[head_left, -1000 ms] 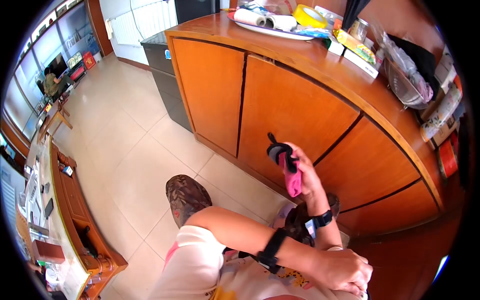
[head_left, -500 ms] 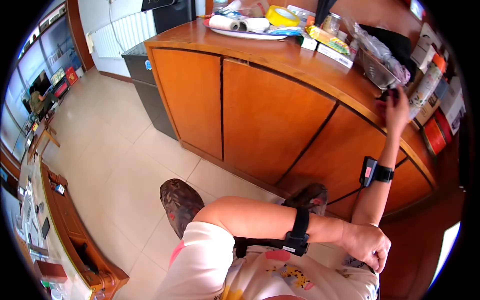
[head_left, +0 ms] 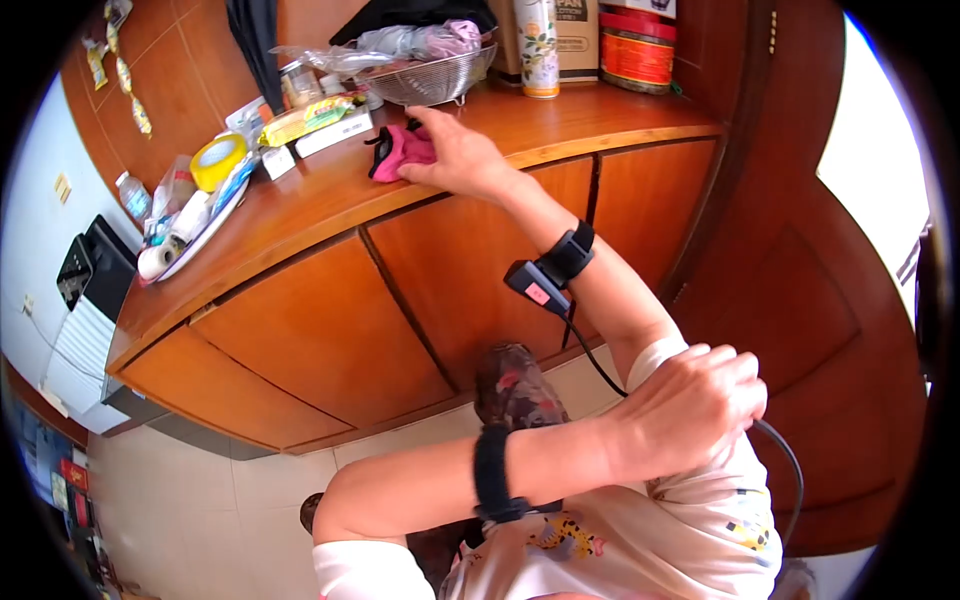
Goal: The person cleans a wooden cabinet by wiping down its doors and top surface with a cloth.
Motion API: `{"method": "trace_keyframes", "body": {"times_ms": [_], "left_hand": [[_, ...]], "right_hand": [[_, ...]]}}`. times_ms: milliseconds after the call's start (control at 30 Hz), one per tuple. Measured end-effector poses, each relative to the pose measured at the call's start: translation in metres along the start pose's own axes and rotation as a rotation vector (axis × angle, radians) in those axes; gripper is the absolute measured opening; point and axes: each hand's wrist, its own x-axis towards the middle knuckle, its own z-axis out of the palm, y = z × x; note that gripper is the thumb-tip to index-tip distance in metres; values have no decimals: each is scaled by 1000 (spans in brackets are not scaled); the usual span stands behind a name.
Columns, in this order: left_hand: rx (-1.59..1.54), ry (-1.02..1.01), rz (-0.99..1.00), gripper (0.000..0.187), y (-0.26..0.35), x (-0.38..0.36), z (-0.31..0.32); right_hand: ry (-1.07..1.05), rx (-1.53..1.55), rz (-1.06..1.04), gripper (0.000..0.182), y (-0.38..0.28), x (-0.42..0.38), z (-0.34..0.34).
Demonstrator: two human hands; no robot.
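On the cabinet top, my right hand [head_left: 460,155] has its thumb and fingers around a pink cloth item with black trim [head_left: 402,154]. The item rests on the wood near the front edge; its exact kind is not clear. My left hand [head_left: 690,405] is curled closed in front of my right upper arm. A black cable [head_left: 597,370] runs from the small device [head_left: 538,287] strapped at my right wrist, passes behind the left hand and comes out by its fingers. The inside of that fist is hidden.
Behind the pink item stands a wire basket [head_left: 430,78] with plastic bags. A flowered spray can [head_left: 538,50] and a red tin [head_left: 637,50] are to the right. Yellow tape [head_left: 217,160] and rolls lie on a plate to the left. A wooden door [head_left: 800,280] closes the right side.
The view has swung right, bringing the cabinet top to the centre. My left hand has risen towards my right upper arm. My right hand stays at the pink item, which shows more plainly now.
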Motion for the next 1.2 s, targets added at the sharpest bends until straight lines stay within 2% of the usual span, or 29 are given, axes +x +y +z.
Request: {"method": "trace_keyframes", "body": {"times_ms": [67, 100, 133, 200, 267, 333, 400, 433, 467, 500, 533, 600, 633, 700, 733, 767, 800, 867, 900, 933, 967, 1033, 1133, 1200], "left_hand": [[134, -100, 16, 7, -17, 11, 21], [213, -148, 35, 3, -27, 14, 31], [165, -340, -73, 4, -32, 20, 37], [-179, -695, -377, 7, -50, 33, 37], [-214, -737, -372, 10, -60, 29, 31], [-417, -392, -134, 13, -75, 7, 29], [-290, -290, -108, 21, -70, -14, 3], [-238, -328, -132, 31, -65, -21, -18], [-185, -276, -138, 41, -66, -32, -30], [-107, -281, -153, 45, -65, -38, -50], [18, -220, -133, 46, -68, -45, -69], [291, -157, -198, 45, -72, -52, -116], [494, -129, -211, 42, -76, -56, -139], [853, -51, -196, 37, -88, -64, -184], [991, -49, -210, 33, -95, -68, -208], [1076, -10, -273, 31, -101, -75, -227], [1089, 48, -338, 32, -108, -85, -245], [1237, -6, -442, 32, -108, -99, -273], [1267, -8, -469, 32, -107, -110, -284], [1296, -11, -492, 32, -106, -121, -294], [1299, -9, -494, 32, -105, -131, -302], [1321, -9, -649, 33, -100, -152, -316], [1340, -19, -700, 34, -95, -177, -333], [1341, -16, -744, 35, -92, -188, -343]], "right_hand": [[-80, -92, 79, 68, 13, 0, -23], [-56, -106, 79, 56, 24, -1, -25], [-51, -112, 85, 56, 30, -4, -30], [-32, -235, 20, 43, 41, -8, -39], [156, -393, -52, 35, 59, -16, -51], [224, -528, -27, 26, 92, -22, -78], [304, -688, -83, 26, 140, -22, -113], [282, -725, 23, 24, 163, -22, -129], [258, -761, 129, 24, 186, -22, -146], [263, -802, 311, 25, 212, -17, -161], [264, -842, 493, 27, 234, -14, -175], [110, -842, 740, 31, 245, -13, -202], [107, -845, 739, 31, 248, -12, -206], [-387, -1092, 269, 34, 253, -7, -209], [-357, -1009, 85, 37, 257, -8, -202], [-225, -838, 159, 41, 241, -10, -182], [-170, -612, 299, 45, 198, -13, -168], [-160, -478, 17, 49, 199, -15, -154], [-293, -490, 128, 48, 192, -8, -163], [-355, -443, 111, 47, 212, 5, -168], [-355, -441, 107, 47, 230, 14, -173], [-434, -573, 271, 47, 241, 28, -175], [-482, -555, 357, 52, 254, 45, -165], [-538, -522, 249, 57, 271, 52, -161]]}}
